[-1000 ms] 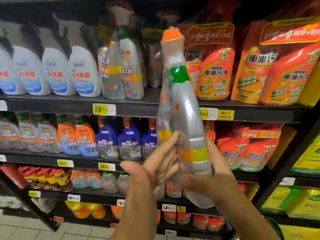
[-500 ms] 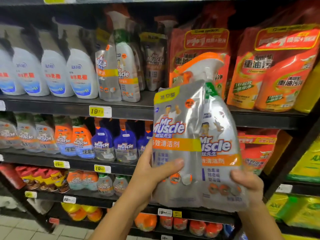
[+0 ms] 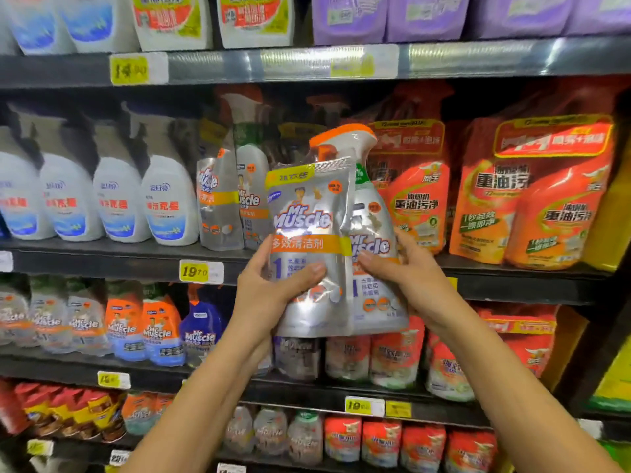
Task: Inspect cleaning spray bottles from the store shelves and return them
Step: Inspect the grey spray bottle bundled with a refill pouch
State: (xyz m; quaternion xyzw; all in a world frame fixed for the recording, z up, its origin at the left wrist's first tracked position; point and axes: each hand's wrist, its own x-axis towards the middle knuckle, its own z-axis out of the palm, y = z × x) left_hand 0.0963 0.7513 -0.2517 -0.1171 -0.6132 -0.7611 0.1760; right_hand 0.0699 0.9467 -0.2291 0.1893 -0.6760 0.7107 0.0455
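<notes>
a person holds a silver spray bottle up in the air with both hands. a flat silver pouch is stuck to the front of it, on its left. both say "mr muscle" and have an orange band across them. the bottle stands upright and its orange and white top points to the right.

the left hand grips the low left part of the pouch. its thumb lies across the front and its fingers go round behind. the right hand holds the right side of the bottle. its thumb presses on the front and its fingers curl round the edge.

the bottle is in front of the middle shelf and does not sit on it. its bottom hangs lower than the shelf edge. it is held before the spot between the silver packs and the orange packs.

white bottles stand in a row on the left of that shelf. a yellow price tag on the shelf edge says 19.70. purple packs sit on the top shelf. more bottles and packs fill the lower shelves, but they look blurry.
</notes>
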